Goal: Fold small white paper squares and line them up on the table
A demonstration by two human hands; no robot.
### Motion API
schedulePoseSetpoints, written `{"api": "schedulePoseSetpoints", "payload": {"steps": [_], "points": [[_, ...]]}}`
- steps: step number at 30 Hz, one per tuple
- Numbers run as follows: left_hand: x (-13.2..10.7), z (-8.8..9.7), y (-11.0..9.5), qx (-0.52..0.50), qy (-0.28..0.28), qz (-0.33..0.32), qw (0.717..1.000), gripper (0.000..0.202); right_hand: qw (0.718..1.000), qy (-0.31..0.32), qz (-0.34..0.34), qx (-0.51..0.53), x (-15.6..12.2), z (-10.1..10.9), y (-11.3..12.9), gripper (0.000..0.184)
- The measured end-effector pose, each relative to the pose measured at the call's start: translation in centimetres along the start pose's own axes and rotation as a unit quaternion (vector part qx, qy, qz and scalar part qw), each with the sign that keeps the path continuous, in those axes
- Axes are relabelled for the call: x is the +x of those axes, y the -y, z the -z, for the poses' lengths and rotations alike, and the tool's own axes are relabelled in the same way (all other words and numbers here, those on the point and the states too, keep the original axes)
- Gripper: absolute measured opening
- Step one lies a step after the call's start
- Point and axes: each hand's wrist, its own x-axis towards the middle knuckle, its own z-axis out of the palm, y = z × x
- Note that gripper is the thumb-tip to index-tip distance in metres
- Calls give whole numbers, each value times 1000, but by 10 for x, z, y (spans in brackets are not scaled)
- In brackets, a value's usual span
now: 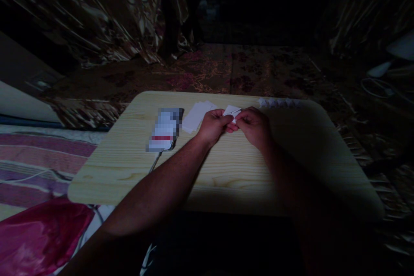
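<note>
Over a light wooden tabletop (233,172), my left hand (213,124) and my right hand (254,126) meet at the far middle. Both pinch one small white piece of paper (232,111), which sticks up between the fingertips. A fanned stack of white paper slips (196,116) lies flat just left of my left hand. A row of small white folded pieces (280,102) sits along the table's far edge, to the right of my hands.
A blurred phone-like object (164,130) with a cable (155,164) lies left of the slips. A pink plastic bag (39,237) lies at the lower left on a striped cloth (39,159). Patterned fabric (246,69) and draped curtains (97,13) fill the dark background.
</note>
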Motion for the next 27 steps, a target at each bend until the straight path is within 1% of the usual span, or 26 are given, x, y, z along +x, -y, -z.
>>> {"api": "schedulePoseSetpoints", "payload": {"steps": [7,10,12,13,15,17,19,21,23,27], "points": [[-1,0,-1,-5,5,7,1000,33,1000,4,-2,-18,1,1,-2,11],[-1,-1,-2,-5,9,4,1000,32,1000,-1,6,-10,1,1,0,12],[-1,-1,-1,-5,1,0,1000,30,1000,1,1,9,0,1,1,12],[0,-1,-1,-4,-4,-3,1000,30,999,5,-16,27,0,1,1,12],[1,0,1,-1,-12,-13,1000,29,993,12,-81,89,0,-1,2,10],[3,1,2,6,-14,-21,1000,28,975,6,-154,162,1,-2,2,10],[5,2,4,13,-13,-25,1000,27,956,-9,-207,206,2,-3,4,13],[5,3,5,17,-13,-26,999,27,947,-14,-242,213,3,-3,5,14],[6,4,6,18,-10,-26,999,28,941,-3,-265,211,4,-3,6,15],[7,5,7,18,4,-31,999,27,929,32,-285,232,5,-2,7,20]]}}
